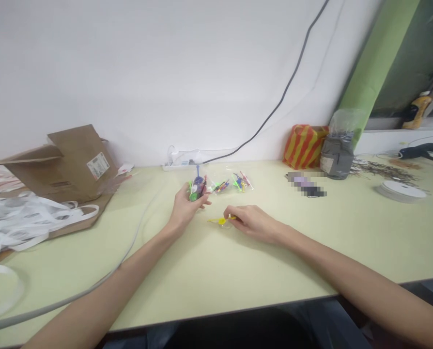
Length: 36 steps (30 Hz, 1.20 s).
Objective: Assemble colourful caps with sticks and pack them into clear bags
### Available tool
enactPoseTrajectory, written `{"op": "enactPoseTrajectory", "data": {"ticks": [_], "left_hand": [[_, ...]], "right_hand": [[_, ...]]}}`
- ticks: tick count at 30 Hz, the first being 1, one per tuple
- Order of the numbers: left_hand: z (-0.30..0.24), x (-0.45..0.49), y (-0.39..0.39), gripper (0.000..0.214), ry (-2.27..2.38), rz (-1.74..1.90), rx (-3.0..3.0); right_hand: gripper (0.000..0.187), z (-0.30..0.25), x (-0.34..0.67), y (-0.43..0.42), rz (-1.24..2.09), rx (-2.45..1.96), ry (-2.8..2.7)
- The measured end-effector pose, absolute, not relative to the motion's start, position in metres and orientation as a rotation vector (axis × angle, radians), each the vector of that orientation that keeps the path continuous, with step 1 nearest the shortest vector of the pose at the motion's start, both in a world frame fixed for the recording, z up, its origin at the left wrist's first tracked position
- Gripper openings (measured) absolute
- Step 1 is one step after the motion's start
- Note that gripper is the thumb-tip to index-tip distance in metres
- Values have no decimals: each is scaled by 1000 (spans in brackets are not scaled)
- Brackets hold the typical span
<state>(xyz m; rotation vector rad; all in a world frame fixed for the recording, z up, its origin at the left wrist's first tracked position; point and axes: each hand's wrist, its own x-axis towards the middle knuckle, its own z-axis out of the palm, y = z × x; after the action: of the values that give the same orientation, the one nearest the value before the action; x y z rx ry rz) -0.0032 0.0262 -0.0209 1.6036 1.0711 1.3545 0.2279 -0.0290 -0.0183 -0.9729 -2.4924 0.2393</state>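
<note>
My left hand (187,202) is closed around a bunch of small colourful plastic toys (198,186), with blue, green and red parts showing. A blue piece sticks up out of the bunch. To its right, my right hand (253,223) pinches one end of a yellow plastic toy (221,221) low over the tabletop. The toy has a thin arm pointing left and what looks like a clear round part beneath. Just behind the hands lie clear bags (242,182) with more coloured plastic pieces in them. The exact kind of toy is too small to tell.
An open cardboard box (78,165) and a heap of white strips (31,218) occupy the left. A power strip (182,165) sits by the wall. A grey cable (132,237) crosses my left forearm. To the right are a striped bag (303,148), a grey pouch (337,155) and a white spool (401,190).
</note>
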Motion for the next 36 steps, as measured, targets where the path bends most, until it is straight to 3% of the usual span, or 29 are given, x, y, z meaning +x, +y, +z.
{"op": "enactPoseTrajectory", "data": {"ticks": [7, 16, 36], "left_hand": [[-26, -3, 31, 36, 1114, 1342, 1721], [-27, -3, 26, 48, 1132, 1242, 2243], [-24, 1, 13, 56, 1207, 962, 2540]], "right_hand": [[14, -12, 235, -22, 291, -848, -1984], [15, 5, 242, -34, -103, -783, -1497], [26, -12, 230, -26, -290, -621, -1978]]}}
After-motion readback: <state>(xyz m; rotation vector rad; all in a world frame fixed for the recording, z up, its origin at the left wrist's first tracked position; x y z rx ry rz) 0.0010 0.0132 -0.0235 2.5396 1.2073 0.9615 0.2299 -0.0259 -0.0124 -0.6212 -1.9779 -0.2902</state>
